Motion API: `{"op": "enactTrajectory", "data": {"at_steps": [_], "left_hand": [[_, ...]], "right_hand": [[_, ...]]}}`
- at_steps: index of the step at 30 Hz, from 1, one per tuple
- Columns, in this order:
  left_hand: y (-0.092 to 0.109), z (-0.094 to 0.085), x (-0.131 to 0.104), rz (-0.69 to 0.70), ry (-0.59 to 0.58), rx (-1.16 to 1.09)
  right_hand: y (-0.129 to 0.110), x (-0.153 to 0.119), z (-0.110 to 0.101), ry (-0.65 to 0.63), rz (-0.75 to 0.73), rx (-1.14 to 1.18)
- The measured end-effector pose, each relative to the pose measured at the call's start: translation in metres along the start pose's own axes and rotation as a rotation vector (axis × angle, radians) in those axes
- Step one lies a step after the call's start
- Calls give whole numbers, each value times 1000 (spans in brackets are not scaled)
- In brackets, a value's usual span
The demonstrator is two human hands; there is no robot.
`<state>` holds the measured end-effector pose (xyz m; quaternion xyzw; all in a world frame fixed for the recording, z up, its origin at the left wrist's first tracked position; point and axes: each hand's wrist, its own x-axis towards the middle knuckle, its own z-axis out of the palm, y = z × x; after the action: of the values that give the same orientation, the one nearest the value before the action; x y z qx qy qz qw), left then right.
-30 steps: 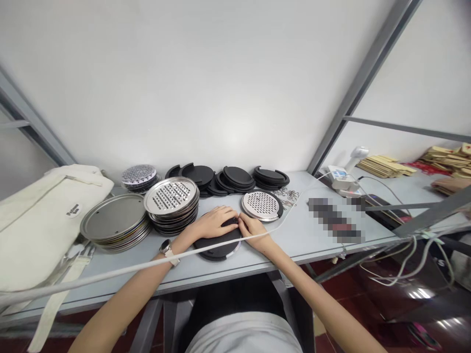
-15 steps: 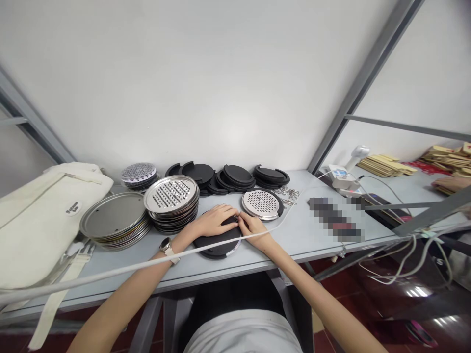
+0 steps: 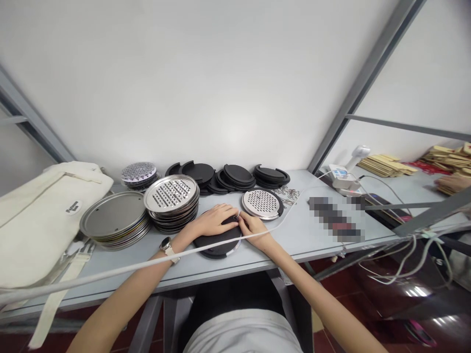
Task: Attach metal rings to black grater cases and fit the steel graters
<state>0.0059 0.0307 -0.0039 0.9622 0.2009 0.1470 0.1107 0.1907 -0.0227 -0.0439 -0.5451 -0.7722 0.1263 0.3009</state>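
Note:
A round black disc (image 3: 218, 246) lies near the front edge of the table, with a bit of shiny metal rim at its right. My left hand (image 3: 214, 220) rests over its upper part, fingers wrapped round its far edge. At the disc's upper right edge, my right hand (image 3: 253, 230) pinches something small, too small to make out, beside the left fingertips. Behind my right hand sits a round metal grater plate (image 3: 261, 203) in a black holder. A heap of small metal chains (image 3: 289, 194) is beyond it.
Stacked grater plates (image 3: 171, 193), plain metal discs (image 3: 114, 215) and a cream bag (image 3: 44, 220) are at the left. Black holders (image 3: 237, 176) line the wall. A white cable (image 3: 147, 264) crosses in front. Another person's hand (image 3: 454, 182) is far right.
My hands have barely moved. At the far right, the other person's hand has shifted slightly.

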Motion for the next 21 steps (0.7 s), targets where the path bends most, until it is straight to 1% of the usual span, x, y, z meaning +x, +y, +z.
{"op": "enactTrajectory", "data": {"at_steps": [7, 14, 21], "left_hand": [[-1, 1, 0, -4, 0, 6], [-3, 1, -1, -3, -15, -15], [-1, -1, 0, -8, -22, -55]], "right_hand": [[-1, 0, -2, 7, -14, 31], [-2, -1, -6, -26, -52, 86], [0, -1, -5, -23, -32, 89]]}}
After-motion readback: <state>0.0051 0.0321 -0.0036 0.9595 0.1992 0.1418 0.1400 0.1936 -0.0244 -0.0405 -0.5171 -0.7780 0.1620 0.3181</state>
